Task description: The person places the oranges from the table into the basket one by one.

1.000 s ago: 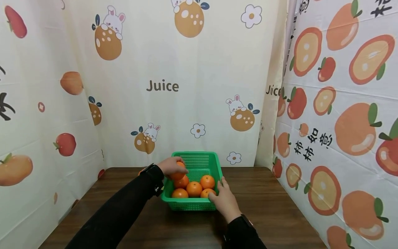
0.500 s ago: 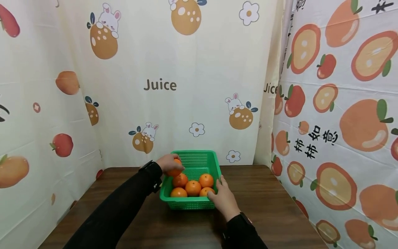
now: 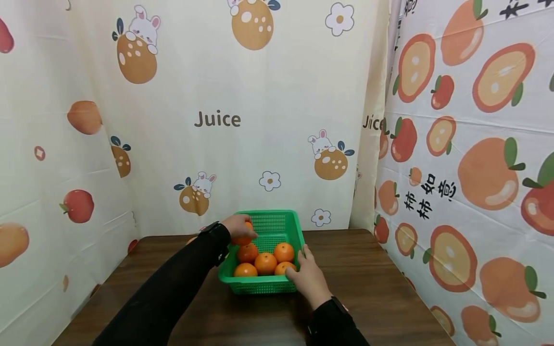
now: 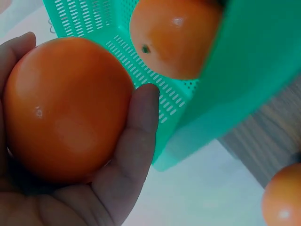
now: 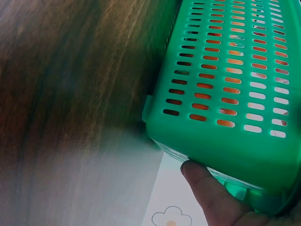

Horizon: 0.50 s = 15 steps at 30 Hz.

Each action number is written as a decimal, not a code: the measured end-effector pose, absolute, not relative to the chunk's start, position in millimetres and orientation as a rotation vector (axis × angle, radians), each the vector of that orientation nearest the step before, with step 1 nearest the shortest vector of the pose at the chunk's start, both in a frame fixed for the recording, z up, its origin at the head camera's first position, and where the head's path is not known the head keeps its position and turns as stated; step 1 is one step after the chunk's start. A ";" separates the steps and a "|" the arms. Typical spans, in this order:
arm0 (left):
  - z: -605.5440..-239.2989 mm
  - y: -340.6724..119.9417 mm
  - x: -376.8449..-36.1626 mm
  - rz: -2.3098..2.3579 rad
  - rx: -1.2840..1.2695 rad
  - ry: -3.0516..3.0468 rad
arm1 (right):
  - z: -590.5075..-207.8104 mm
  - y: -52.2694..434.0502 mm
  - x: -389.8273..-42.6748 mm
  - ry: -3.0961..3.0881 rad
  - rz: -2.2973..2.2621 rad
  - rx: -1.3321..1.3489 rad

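Observation:
My left hand point(image 3: 237, 227) holds an orange point(image 4: 70, 110) with fingers and thumb curled round its sides. It is at the left side of a green plastic basket point(image 3: 279, 218), level with the rim in the head view. Several more oranges point(image 3: 265, 263) lie in the near half of the basket. My right hand point(image 3: 310, 281) grips the basket's near right corner, thumb over the rim by an orange and fingers along the right side. In the right wrist view one finger point(image 5: 207, 188) lies against the basket's perforated outer wall.
Another orange point(image 4: 287, 197) is outside the basket on the left, mostly behind the left wrist in the head view. The basket stands on a dark wooden table point(image 3: 368, 288). Fruit-printed curtains point(image 3: 268, 144) hang behind and at both sides.
The head view has shifted slightly. My left hand stays at the basket's left side with the orange, moving only a little, and my right hand keeps its place at the corner.

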<state>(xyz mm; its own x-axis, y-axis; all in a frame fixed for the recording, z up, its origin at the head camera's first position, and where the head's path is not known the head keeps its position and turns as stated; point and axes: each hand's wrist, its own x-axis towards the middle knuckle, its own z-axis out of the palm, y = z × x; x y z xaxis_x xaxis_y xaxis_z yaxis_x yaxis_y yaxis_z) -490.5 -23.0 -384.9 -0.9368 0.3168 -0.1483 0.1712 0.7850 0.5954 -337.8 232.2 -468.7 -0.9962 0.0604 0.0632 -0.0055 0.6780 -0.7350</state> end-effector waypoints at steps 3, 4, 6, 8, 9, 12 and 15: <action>-384.7 -16.2 -489.8 0.858 0.362 2.743 | -469.4 231.9 -337.3 -2.805 1.223 -0.049; -384.5 -14.1 -489.4 0.852 0.357 2.746 | -469.2 231.7 -337.0 -2.805 1.219 -0.048; -384.4 -10.5 -489.5 0.848 0.345 2.744 | -468.3 231.2 -336.8 -2.806 1.218 -0.049; -384.4 -8.1 -489.6 0.835 0.337 2.751 | -466.7 230.7 -336.7 -2.804 1.221 -0.043; -384.0 -6.9 -489.7 0.829 0.337 2.756 | -465.9 230.4 -336.7 -2.804 1.226 -0.043; -382.1 -4.1 -489.6 0.830 0.348 2.764 | -464.5 230.1 -336.9 -2.807 1.236 -0.054; -379.8 -2.2 -488.3 0.832 0.356 2.770 | -463.8 230.1 -336.4 -2.814 1.240 -0.061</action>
<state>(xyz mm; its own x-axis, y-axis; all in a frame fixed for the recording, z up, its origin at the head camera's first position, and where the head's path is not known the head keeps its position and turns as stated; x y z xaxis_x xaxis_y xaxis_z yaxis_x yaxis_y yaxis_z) -488.3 -2.2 -379.8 -0.9448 0.2937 -0.1451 0.1651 0.8096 0.5633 -336.4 230.1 -463.8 -0.9970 0.0629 0.0441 0.0099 0.6745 -0.7382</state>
